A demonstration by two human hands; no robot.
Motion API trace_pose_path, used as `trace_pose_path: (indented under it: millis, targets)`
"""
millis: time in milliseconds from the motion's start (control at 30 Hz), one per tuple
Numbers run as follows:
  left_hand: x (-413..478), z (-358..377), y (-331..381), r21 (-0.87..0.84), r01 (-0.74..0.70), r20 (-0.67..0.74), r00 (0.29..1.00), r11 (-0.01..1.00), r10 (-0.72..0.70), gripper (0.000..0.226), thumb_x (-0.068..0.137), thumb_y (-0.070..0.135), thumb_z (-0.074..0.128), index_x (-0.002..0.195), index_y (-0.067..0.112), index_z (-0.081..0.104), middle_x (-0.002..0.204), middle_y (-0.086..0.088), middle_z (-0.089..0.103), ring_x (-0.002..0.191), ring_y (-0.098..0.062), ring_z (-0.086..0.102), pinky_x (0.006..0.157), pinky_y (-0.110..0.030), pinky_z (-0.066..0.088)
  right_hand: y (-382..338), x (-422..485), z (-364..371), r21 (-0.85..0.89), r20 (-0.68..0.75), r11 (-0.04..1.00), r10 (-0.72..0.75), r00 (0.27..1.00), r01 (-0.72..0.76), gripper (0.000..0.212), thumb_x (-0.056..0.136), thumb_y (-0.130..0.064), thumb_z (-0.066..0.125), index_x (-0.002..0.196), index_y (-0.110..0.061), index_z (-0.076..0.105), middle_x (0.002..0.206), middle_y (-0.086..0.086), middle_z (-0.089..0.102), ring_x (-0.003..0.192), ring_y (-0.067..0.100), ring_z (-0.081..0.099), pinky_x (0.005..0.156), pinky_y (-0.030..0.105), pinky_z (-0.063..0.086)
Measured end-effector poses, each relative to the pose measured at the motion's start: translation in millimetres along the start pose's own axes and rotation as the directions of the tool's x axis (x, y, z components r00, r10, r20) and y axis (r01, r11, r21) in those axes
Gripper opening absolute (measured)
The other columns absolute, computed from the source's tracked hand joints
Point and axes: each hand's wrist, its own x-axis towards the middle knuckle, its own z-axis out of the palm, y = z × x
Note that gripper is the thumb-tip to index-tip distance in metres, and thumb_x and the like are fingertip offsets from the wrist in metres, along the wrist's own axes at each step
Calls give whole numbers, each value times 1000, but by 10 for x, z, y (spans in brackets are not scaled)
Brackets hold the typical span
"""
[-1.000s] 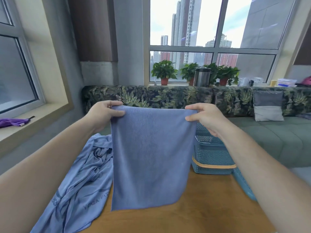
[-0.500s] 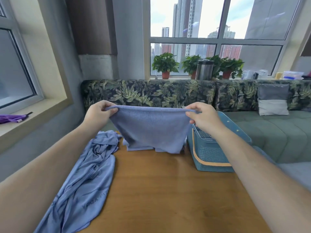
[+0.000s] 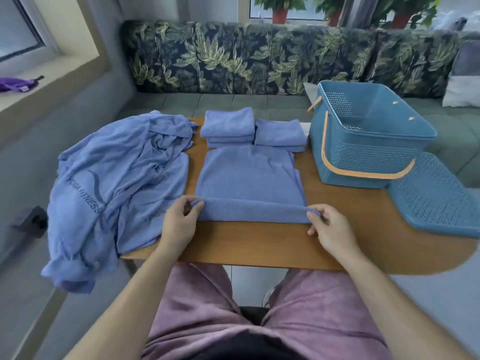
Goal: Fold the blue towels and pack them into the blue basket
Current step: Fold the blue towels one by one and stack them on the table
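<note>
A blue towel (image 3: pixel 246 178) lies flat on the wooden table (image 3: pixel 259 242), its near edge rolled over toward me. My left hand (image 3: pixel 179 219) pinches the near left corner and my right hand (image 3: pixel 330 229) pinches the near right corner. Behind it stand two stacks of folded blue towels (image 3: pixel 228 126), (image 3: pixel 279 135). The blue basket (image 3: pixel 368 152) with an orange handle stands open at the right, its inside bare as far as I see. A large crumpled blue towel (image 3: pixel 111 183) printed "YOGA FITNESS" drapes over the table's left edge.
The basket's blue perforated lid (image 3: pixel 436 198) lies on the table's right end. A leaf-patterned sofa (image 3: pixel 246 55) runs behind the table. A purple cloth (image 3: pixel 15 84) sits on the left windowsill. My legs in pink shorts are under the near edge.
The towel I held up in the air has come down flat onto the table. My head has tilted down, and both hands now hold its near edge close to me.
</note>
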Motion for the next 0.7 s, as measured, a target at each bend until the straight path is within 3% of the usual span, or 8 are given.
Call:
trace_pose_path:
  millis: [100,200,300,500,700]
  targets:
    - [-12,-23,-22,-15,4,36,999,1000,-3,3,96,25,66,96,23,69,90,4,72,81,-2,63,74,-16,47,15,-24,-9,56,-17,998,-23,1000,24,9,100,-12,60,105,-13,67,61,1,65,57,7,62,60,17,46]
    - [-24,-64,-9,-52,22,47,999,998,-20,7,97,23,64,101,19,69,91,8,72,79,9,61,72,-6,43,70,-35,12,58,-34,997,-40,999,42,9,100,-15,60,104,-15,67,60,-1,64,59,8,63,65,21,47]
    - [-91,-62,7,-64,25,23,999,998,-23,10,98,22,63,101,14,69,88,8,71,78,11,60,73,-5,42,107,-54,33,54,-56,997,-48,997,51,9,101,-21,59,104,-19,67,62,1,66,64,12,66,73,29,49]
    - [-174,-104,44,-61,38,43,998,997,-36,20,99,29,61,87,14,64,62,22,57,60,4,50,59,-9,37,81,-130,21,76,-67,996,-45,997,50,8,98,-22,62,94,-24,67,68,-1,70,69,11,69,76,32,50]
    - [-181,-105,59,-38,28,56,998,999,-26,34,99,35,59,72,14,53,53,16,44,55,-3,41,56,-14,33,97,-148,18,94,-101,995,-17,995,27,16,94,-21,62,80,-21,70,70,-1,72,71,12,68,69,35,52]
